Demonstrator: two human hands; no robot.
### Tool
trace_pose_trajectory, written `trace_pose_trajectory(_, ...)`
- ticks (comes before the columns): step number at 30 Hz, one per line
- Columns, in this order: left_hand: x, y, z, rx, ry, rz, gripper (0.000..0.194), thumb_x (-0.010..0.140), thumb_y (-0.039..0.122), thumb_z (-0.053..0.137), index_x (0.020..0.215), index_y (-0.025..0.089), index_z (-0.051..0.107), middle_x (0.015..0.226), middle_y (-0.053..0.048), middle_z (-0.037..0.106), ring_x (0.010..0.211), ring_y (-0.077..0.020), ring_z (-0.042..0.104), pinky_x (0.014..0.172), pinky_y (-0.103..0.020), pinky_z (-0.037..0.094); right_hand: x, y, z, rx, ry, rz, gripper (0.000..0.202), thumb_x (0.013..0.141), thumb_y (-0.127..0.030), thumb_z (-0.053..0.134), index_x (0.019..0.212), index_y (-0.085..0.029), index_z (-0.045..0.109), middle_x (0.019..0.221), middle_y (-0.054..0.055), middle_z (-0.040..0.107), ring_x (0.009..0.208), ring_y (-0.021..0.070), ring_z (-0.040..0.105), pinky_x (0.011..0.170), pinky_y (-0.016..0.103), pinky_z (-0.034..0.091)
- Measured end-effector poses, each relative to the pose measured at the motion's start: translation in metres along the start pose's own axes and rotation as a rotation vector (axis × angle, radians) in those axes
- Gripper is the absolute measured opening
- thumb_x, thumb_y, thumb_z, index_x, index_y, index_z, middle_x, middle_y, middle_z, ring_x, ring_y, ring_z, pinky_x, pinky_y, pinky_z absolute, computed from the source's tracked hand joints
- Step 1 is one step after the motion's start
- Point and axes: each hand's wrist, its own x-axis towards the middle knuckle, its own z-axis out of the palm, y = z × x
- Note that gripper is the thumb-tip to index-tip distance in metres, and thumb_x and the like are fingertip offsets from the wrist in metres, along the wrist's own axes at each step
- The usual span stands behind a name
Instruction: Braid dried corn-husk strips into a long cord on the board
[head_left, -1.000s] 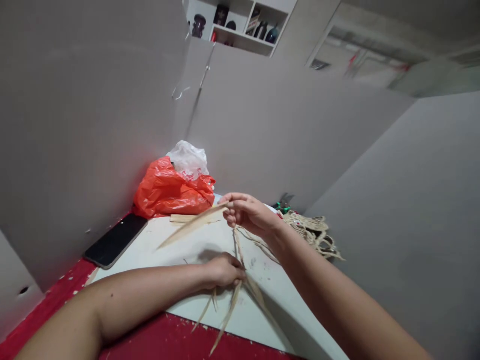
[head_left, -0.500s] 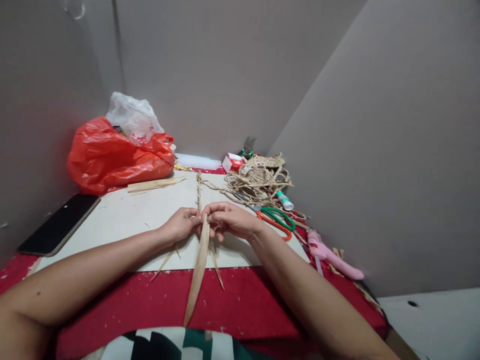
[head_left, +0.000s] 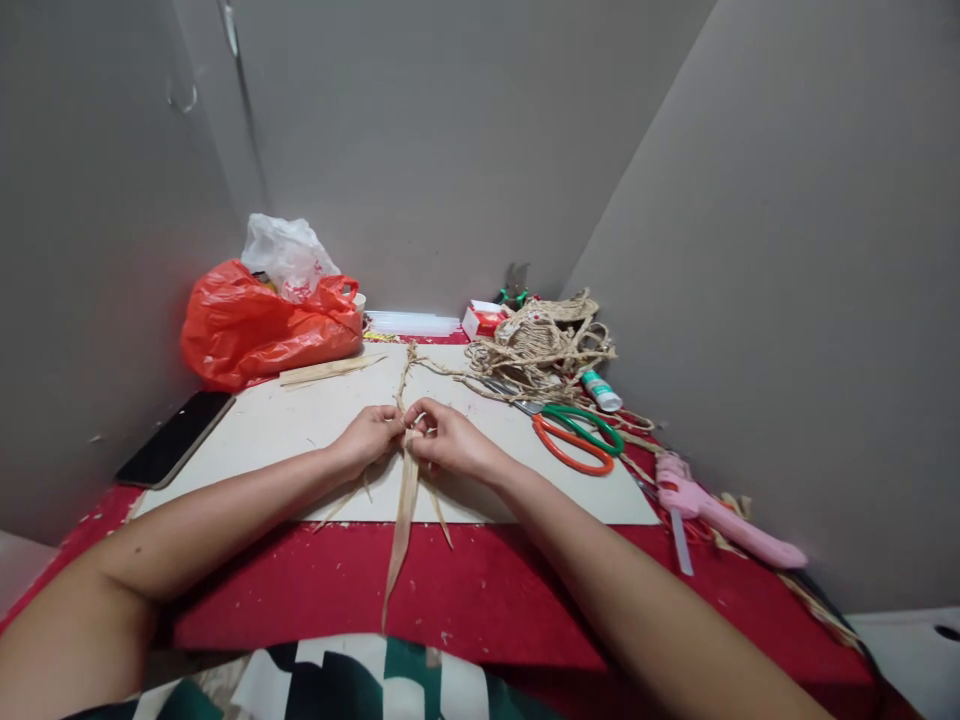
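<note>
Both hands meet over the front middle of a white board (head_left: 480,490). My left hand (head_left: 373,437) is closed in a pinch on a thin braided cord (head_left: 403,385) of dry plant fibre, which runs away from me up the board. Close beside it, my right hand (head_left: 442,437) pinches the top of a broad, flat dry leaf strip (head_left: 405,510). The strip hangs toward me past the board's front edge. Narrower strip ends (head_left: 439,508) stick out below the hands on both sides. The fingers hide where strip and cord join.
Scissors (head_left: 574,440) with green and orange handles lie right of my hands, near a tangled cord heap (head_left: 540,345) and a glue stick (head_left: 601,390). A pink glue gun (head_left: 720,515) rests far right. Left are a phone (head_left: 176,440), loose strips (head_left: 330,370) and a red bag (head_left: 262,330).
The camera view has shifted, so everything on the table appears farther right. The far part of the cord, straight before, now bends slightly. Both hands keep their pinch close together.
</note>
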Motion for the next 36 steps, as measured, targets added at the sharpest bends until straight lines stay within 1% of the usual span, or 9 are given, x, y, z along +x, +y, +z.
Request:
trace_pose_trajectory(2, 0.0, -0.002, 0.005, 0.008, 0.097, 0.058, 0.021, 0.074, 0.033, 0.059, 0.066, 0.015, 0.053, 0.043, 0.007, 0.04, 0.033, -0.003, 0.026, 0.037, -0.018, 0.018, 0.0, 0.001, 0.005, -0.053, 0.045, -0.043, 0.028, 0.063, -0.009, 0.051, 0.089, -0.019, 0.047, 0.062, -0.007, 0.044, 0.045, 0.0062, 0.042, 0.041, 0.017, 0.036)
trace_pose_trajectory(5, 0.003, -0.01, 0.01, -0.007, 0.196, 0.193, 0.01, 0.073, 0.022, 0.056, 0.071, 0.012, 0.058, 0.055, 0.001, 0.056, 0.046, -0.0063, 0.046, 0.049, -0.018, 0.035, -0.002, 0.001, 0.014, -0.12, 0.114, -0.137, 0.031, 0.063, -0.006, 0.049, 0.092, -0.018, 0.048, 0.066, -0.006, 0.046, 0.05, 0.0063, 0.042, 0.046, 0.017, 0.036)
trace_pose_trajectory(8, 0.005, -0.018, 0.009, 0.028, 0.28, 0.257, 0.01, 0.07, 0.014, 0.053, 0.077, 0.012, 0.06, 0.062, 0.0, 0.062, 0.055, -0.0098, 0.054, 0.056, -0.02, 0.04, -0.005, -0.002, 0.022, -0.138, 0.138, -0.181, 0.036, 0.066, -0.006, 0.048, 0.099, -0.018, 0.048, 0.067, -0.005, 0.047, 0.052, 0.0067, 0.042, 0.049, 0.017, 0.035)
trace_pose_trajectory(12, 0.003, -0.02, 0.008, 0.082, 0.362, 0.305, 0.009, 0.075, 0.021, 0.053, 0.072, 0.014, 0.056, 0.058, 0.002, 0.057, 0.052, -0.0088, 0.049, 0.052, -0.019, 0.037, -0.006, -0.004, 0.019, -0.098, 0.127, -0.127, 0.038, 0.066, -0.007, 0.049, 0.102, -0.019, 0.047, 0.073, -0.004, 0.05, 0.049, 0.0054, 0.042, 0.045, 0.016, 0.035)
trace_pose_trajectory(15, 0.001, -0.019, 0.009, 0.062, 0.362, 0.293, 0.016, 0.078, 0.029, 0.053, 0.069, 0.016, 0.051, 0.054, 0.004, 0.053, 0.047, -0.0079, 0.045, 0.049, -0.018, 0.035, -0.004, -0.004, 0.012, -0.015, 0.13, -0.056, 0.036, 0.065, -0.008, 0.052, 0.098, -0.019, 0.046, 0.076, -0.003, 0.053, 0.047, 0.005, 0.045, 0.042, 0.017, 0.038)
trace_pose_trajectory(20, 0.003, -0.024, 0.005, 0.066, 0.344, 0.31, 0.017, 0.078, 0.03, 0.053, 0.068, 0.016, 0.051, 0.054, 0.003, 0.053, 0.049, -0.0091, 0.047, 0.05, -0.02, 0.036, -0.006, -0.009, 0.008, 0.092, 0.071, 0.073, 0.007, 0.076, -0.02, 0.055, 0.078, -0.015, 0.051, 0.053, -0.002, 0.052, 0.044, 0.0076, 0.048, 0.041, 0.018, 0.04)
trace_pose_trajectory(25, 0.007, -0.028, 0.003, 0.022, 0.333, 0.312, 0.017, 0.076, 0.031, 0.054, 0.067, 0.017, 0.05, 0.053, 0.003, 0.052, 0.049, -0.0093, 0.045, 0.05, -0.02, 0.034, -0.007, -0.006, 0.009, 0.126, -0.014, 0.101, 0.027, 0.071, -0.036, 0.067, 0.067, -0.014, 0.052, 0.046, -0.002, 0.052, 0.04, 0.0071, 0.049, 0.036, 0.016, 0.037)
trace_pose_trajectory(30, 0.005, -0.022, 0.003, 0.101, 0.357, 0.3, 0.02, 0.078, 0.031, 0.052, 0.065, 0.017, 0.05, 0.053, 0.003, 0.051, 0.049, -0.0093, 0.043, 0.05, -0.021, 0.033, -0.005, 0.001, 0.005, 0.206, -0.089, 0.095, 0.021, 0.069, -0.031, 0.067, 0.068, -0.014, 0.055, 0.047, -0.002, 0.056, 0.037, 0.0067, 0.05, 0.036, 0.016, 0.04)
trace_pose_trajectory(36, 0.005, -0.02, 0.003, 0.148, 0.4, 0.326, 0.016, 0.079, 0.027, 0.051, 0.067, 0.016, 0.051, 0.054, 0.003, 0.048, 0.05, -0.0089, 0.042, 0.051, -0.021, 0.033, -0.007, -0.002, 0.012, 0.134, -0.061, 0.089, 0.015, 0.072, -0.016, 0.061, 0.06, -0.014, 0.052, 0.044, -0.003, 0.053, 0.034, 0.006, 0.048, 0.036, 0.016, 0.039)
